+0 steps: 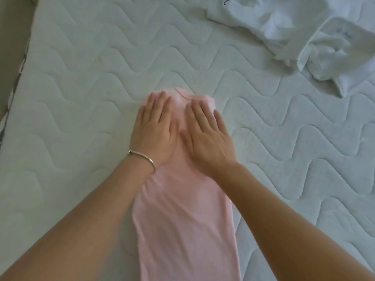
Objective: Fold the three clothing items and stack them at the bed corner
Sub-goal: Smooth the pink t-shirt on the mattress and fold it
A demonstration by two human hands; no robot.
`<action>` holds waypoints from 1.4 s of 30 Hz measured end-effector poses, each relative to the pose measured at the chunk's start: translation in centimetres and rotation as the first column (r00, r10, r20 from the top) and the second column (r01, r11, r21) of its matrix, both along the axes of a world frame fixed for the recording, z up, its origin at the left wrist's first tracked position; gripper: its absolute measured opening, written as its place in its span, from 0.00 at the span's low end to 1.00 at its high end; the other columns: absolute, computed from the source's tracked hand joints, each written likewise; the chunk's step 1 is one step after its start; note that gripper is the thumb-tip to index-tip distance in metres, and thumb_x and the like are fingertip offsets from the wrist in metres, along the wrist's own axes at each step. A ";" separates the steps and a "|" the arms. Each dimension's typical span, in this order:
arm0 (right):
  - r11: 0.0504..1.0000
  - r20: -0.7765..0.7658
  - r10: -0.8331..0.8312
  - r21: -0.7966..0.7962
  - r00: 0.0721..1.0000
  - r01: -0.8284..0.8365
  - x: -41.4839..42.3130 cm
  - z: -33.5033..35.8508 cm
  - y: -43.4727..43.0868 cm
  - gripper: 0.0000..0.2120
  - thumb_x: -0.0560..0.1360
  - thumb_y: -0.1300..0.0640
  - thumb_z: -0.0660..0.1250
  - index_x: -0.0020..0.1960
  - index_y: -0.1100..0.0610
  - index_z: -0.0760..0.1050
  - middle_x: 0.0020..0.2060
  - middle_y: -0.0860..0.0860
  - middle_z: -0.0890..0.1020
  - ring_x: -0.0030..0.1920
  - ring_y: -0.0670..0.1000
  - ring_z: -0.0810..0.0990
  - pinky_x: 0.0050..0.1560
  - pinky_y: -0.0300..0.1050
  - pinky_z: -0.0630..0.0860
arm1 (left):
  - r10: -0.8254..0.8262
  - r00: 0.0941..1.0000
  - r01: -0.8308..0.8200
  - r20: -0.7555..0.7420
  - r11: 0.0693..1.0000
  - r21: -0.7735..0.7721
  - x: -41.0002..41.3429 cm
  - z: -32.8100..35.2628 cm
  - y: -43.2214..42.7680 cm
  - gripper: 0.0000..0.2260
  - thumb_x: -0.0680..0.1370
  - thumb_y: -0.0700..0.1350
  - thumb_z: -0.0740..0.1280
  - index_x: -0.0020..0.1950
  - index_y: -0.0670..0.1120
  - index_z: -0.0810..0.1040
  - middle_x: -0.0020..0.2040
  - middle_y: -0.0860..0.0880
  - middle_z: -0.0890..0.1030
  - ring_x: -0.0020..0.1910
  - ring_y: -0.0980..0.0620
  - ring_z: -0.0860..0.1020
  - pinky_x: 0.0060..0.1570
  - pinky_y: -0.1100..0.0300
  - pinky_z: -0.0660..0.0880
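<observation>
A pink shirt point(182, 224) lies on the white quilted mattress point(81, 82), folded lengthwise into a narrow strip that runs from the bottom edge up to its collar in the middle. My left hand point(154, 130) and my right hand point(207, 136) both press flat on the strip's upper part, side by side, fingers straight and pointing away from me. A silver bracelet circles my left wrist. Crumpled white clothing point(284, 27) lies unfolded at the top right, with another white piece point(332, 57) beside it.
The mattress's left edge point(18, 78) runs diagonally at the far left, with a beige surface beyond it. Bare quilted mattress lies to the left and right of the pink shirt.
</observation>
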State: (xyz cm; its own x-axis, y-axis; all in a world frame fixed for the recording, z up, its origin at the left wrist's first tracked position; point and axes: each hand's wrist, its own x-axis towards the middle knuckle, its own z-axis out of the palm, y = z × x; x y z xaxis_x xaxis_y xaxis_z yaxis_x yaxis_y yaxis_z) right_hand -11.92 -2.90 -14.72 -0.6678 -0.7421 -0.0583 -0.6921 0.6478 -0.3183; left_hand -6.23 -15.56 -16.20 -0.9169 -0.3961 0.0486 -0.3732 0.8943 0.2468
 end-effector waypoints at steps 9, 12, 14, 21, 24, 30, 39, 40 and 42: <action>0.985 0.046 -0.063 0.163 0.997 0.055 -4.0 -2.0 1.0 0.29 0.79 0.42 0.42 0.75 0.50 0.38 0.75 0.44 0.41 0.74 0.43 0.37 0.71 0.48 0.32 | 0.161 0.979 -0.168 0.122 0.984 0.051 -0.5 -1.5 -1.7 0.33 0.72 0.62 0.41 0.75 0.50 0.52 0.77 0.51 0.50 0.75 0.50 0.46 0.71 0.50 0.45; 0.979 0.081 -0.187 0.100 0.979 0.179 -3.9 -1.4 1.1 0.30 0.80 0.44 0.45 0.75 0.54 0.38 0.76 0.48 0.42 0.74 0.46 0.38 0.72 0.46 0.33 | 0.144 0.986 -0.147 0.080 0.988 0.040 -0.6 -0.8 -2.1 0.34 0.72 0.61 0.41 0.75 0.46 0.55 0.76 0.47 0.52 0.75 0.45 0.49 0.71 0.49 0.47; 0.972 0.140 -0.234 0.009 0.962 0.235 -3.6 -0.6 1.0 0.31 0.79 0.46 0.51 0.76 0.56 0.42 0.76 0.51 0.49 0.75 0.49 0.45 0.73 0.46 0.40 | 0.058 0.998 -0.058 -0.011 0.998 0.003 -0.1 -0.2 -1.3 0.30 0.75 0.57 0.47 0.72 0.41 0.61 0.74 0.43 0.59 0.74 0.41 0.55 0.69 0.47 0.51; 0.740 0.661 -0.365 -0.222 0.656 0.635 -5.0 1.6 -1.5 0.27 0.72 0.53 0.69 0.68 0.53 0.64 0.51 0.47 0.73 0.53 0.49 0.74 0.53 0.42 0.70 | -0.157 0.985 0.163 0.066 0.980 -0.112 2.7 -1.1 2.0 0.30 0.75 0.59 0.52 0.71 0.40 0.64 0.70 0.41 0.67 0.69 0.40 0.65 0.66 0.50 0.52; 0.792 0.741 -0.358 -0.082 0.568 0.605 -5.9 1.9 -2.4 0.23 0.69 0.52 0.73 0.60 0.57 0.70 0.50 0.51 0.77 0.51 0.52 0.77 0.53 0.48 0.75 | -0.138 0.986 0.149 0.097 0.982 -0.117 2.7 -1.8 2.0 0.31 0.75 0.59 0.51 0.72 0.40 0.60 0.71 0.41 0.66 0.70 0.40 0.64 0.67 0.49 0.51; 0.826 0.745 -0.274 -0.142 0.608 0.546 -5.7 3.7 -1.7 0.10 0.72 0.60 0.68 0.51 0.64 0.77 0.43 0.55 0.81 0.44 0.54 0.79 0.48 0.47 0.76 | -0.143 0.989 0.135 -0.036 0.978 -0.162 5.4 0.7 4.1 0.26 0.77 0.55 0.53 0.70 0.40 0.66 0.70 0.41 0.68 0.70 0.42 0.65 0.67 0.49 0.56; 0.818 0.708 0.157 -0.485 0.689 0.311 -0.7 9.6 2.9 0.09 0.72 0.61 0.70 0.39 0.49 0.73 0.34 0.43 0.77 0.39 0.44 0.76 0.43 0.41 0.74 | -0.199 0.979 0.204 0.052 0.968 -0.143 12.0 -1.4 9.2 0.24 0.76 0.55 0.55 0.69 0.46 0.69 0.70 0.46 0.69 0.70 0.46 0.60 0.68 0.49 0.55; 0.818 0.686 0.199 -0.510 0.700 0.267 0.4 10.3 3.9 0.10 0.72 0.61 0.70 0.40 0.47 0.74 0.35 0.41 0.77 0.41 0.43 0.77 0.46 0.41 0.74 | -0.202 0.979 0.199 -0.036 0.977 -0.079 12.2 -1.1 9.4 0.23 0.75 0.52 0.56 0.67 0.43 0.70 0.68 0.45 0.71 0.69 0.46 0.61 0.67 0.51 0.55; 0.815 0.623 0.254 -0.550 0.740 0.183 2.4 11.1 6.2 0.12 0.70 0.60 0.71 0.44 0.42 0.75 0.37 0.38 0.79 0.43 0.40 0.77 0.48 0.35 0.73 | 0.014 0.965 0.080 -0.264 0.936 0.344 12.9 1.3 10.2 0.18 0.74 0.49 0.59 0.60 0.42 0.75 0.59 0.46 0.78 0.61 0.50 0.71 0.62 0.54 0.65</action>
State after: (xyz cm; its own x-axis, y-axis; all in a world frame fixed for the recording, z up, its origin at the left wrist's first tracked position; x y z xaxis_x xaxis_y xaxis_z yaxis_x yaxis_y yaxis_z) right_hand -9.56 3.27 -3.67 -0.5924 -0.8046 -0.0405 -0.1876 0.1866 -0.9644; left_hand 6.71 -5.34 -14.93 -0.9038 -0.4010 0.1493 -0.2264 0.7443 0.6283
